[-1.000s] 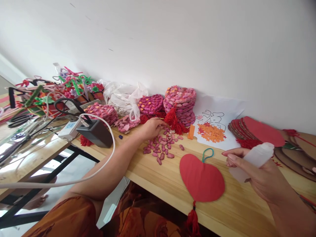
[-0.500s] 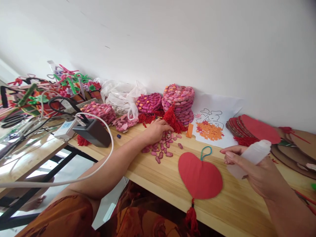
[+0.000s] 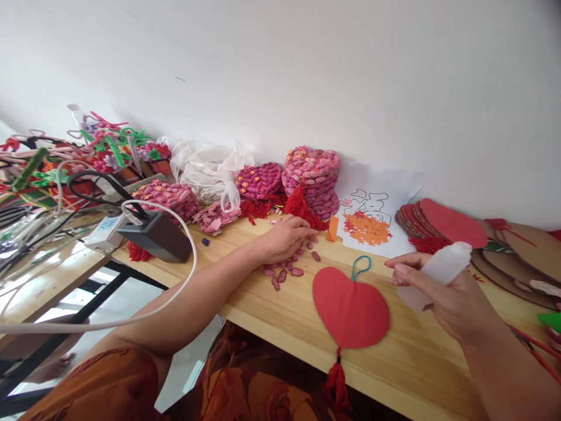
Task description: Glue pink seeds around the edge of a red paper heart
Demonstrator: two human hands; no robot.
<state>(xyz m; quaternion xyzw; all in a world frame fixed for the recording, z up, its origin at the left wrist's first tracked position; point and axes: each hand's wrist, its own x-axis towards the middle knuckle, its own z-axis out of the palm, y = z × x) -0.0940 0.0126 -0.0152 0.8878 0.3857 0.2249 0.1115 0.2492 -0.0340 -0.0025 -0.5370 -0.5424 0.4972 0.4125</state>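
My left hand (image 3: 287, 238) lies palm down on a scatter of pink-dyed shells (image 3: 293, 270) on the wooden table (image 3: 416, 356), fingers curled over several of them. My right hand (image 3: 442, 295) holds a small white squeeze bottle (image 3: 440, 270) tilted above the table's right side. Between the hands lies a red heart-shaped card (image 3: 350, 308) with a teal loop and a red tassel hanging over the front edge.
Stacks of shell-covered hearts (image 3: 313, 178) with red tassels stand by the wall. A drawing sheet with orange stars (image 3: 370, 219), a pile of red hearts (image 3: 442, 225), a plastic bag (image 3: 210, 169), a black adapter (image 3: 155, 237) with white cable, and pipe-cleaner crafts (image 3: 100, 146) crowd the left.
My left hand has slid from the back of the shell pile toward me and now covers more of the shells. The right hand with the bottle has barely moved.
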